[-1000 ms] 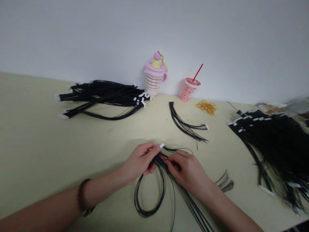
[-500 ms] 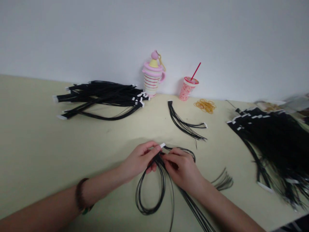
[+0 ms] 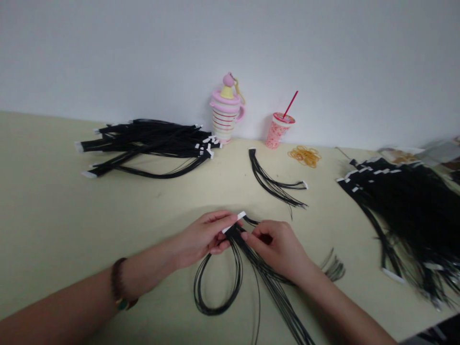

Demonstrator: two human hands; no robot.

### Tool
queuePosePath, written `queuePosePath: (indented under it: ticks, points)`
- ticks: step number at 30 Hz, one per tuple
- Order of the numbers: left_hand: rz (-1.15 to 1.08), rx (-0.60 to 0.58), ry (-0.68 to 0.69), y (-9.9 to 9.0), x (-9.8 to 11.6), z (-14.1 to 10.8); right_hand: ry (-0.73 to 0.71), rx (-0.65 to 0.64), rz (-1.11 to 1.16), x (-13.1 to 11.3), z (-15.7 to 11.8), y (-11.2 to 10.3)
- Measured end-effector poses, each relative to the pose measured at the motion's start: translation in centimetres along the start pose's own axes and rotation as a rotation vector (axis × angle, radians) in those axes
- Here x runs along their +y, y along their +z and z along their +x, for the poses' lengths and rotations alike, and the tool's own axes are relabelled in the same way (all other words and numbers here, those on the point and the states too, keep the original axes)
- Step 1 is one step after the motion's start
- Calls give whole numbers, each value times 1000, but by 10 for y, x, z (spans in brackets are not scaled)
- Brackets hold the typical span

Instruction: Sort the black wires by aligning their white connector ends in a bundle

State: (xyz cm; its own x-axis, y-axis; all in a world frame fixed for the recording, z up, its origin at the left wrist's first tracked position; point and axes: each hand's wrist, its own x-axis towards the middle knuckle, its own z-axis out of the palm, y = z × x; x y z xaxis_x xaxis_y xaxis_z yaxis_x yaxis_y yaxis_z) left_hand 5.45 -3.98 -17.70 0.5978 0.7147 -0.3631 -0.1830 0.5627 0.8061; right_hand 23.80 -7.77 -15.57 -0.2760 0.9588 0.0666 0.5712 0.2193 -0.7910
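I'd want the left hand's (image 3: 204, 235) pinch on the white plug (image 3: 242, 215) steady over the table (image 3: 143, 230), the right hand (image 3: 282, 245) easing the black wires (image 3: 282, 299) just below it without tugging, though I can't tell whether its fingertips grip or merely touch.

A striped, pink-lidded mug (image 3: 223, 119) and pink cup (image 3: 276, 134) with red straw (image 3: 291, 104) stand by the wall (image 3: 143, 57)

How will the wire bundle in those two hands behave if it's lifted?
The wire bundle is probably floppy: some wires bend into a round loop near the left hand. Strands may swing or splay, since several trail separately toward the bottom edge. The white connector is likely stiffer; it looks straight.
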Motion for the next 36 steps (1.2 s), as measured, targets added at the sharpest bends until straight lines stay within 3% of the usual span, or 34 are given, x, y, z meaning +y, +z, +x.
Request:
queuePosePath:
  ticks: [3,6,13,18,22,30,36]
  points:
    - [3,19,-2,-1,2,0,109,-167,239,-1,1,-5]
    - [17,40,-12,0,3,0,144,-172,360,-2,2,-6]
    - [-26,11,35,0,-1,1,179,-143,349,5,3,-2]
    - [-35,-8,71,-1,-4,1,6,-32,50,2,2,-5]
    - [7,3,83,0,-3,1,-45,-15,-28,-4,2,-9]
    - [28,-4,82,2,-2,1,50,-89,27,1,0,-12]
    - [19,12,73,2,-2,1,89,-200,273,2,0,-11]
